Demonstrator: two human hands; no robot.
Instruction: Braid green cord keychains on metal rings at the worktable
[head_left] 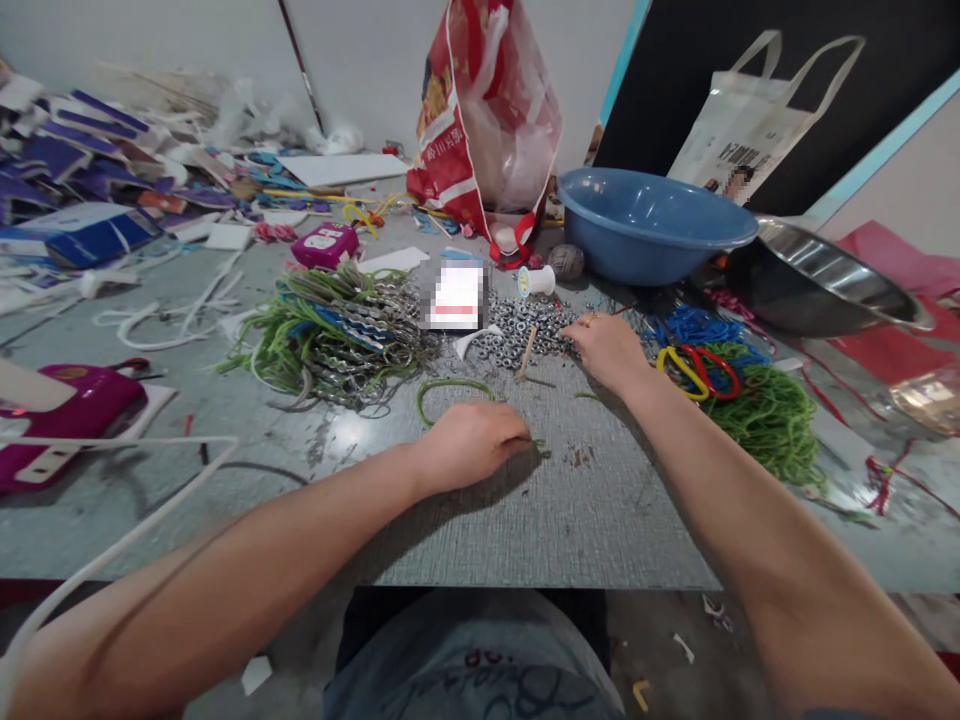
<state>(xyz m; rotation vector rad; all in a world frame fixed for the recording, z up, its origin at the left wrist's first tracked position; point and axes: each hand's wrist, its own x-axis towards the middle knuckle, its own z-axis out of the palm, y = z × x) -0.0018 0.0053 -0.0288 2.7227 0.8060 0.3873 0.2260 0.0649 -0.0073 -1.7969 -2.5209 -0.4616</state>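
My left hand (pixel 474 442) is closed near the middle of the table, pinching a green cord (pixel 454 384). The cord loops behind the hand, and a short end shows past the fingertips. My right hand (pixel 611 350) reaches to the right edge of a spread of small silver ring-like beads (pixel 514 335). Its fingers are drawn together at the beads; whatever is between them is too small to tell. A thin wooden stick (pixel 528 353) lies among the beads, and a white thread spool (pixel 537 281) is just behind them.
A bundle of green cords with silver pieces (pixel 330 335) lies left. On the right are scissors with yellow and red handles (pixel 701 374) on loose green cords (pixel 772 425). Behind stand a blue basin (pixel 652 225), a metal bowl (pixel 817 275) and a red bag (pixel 480 130). A white cable (pixel 142 525) crosses my left arm.
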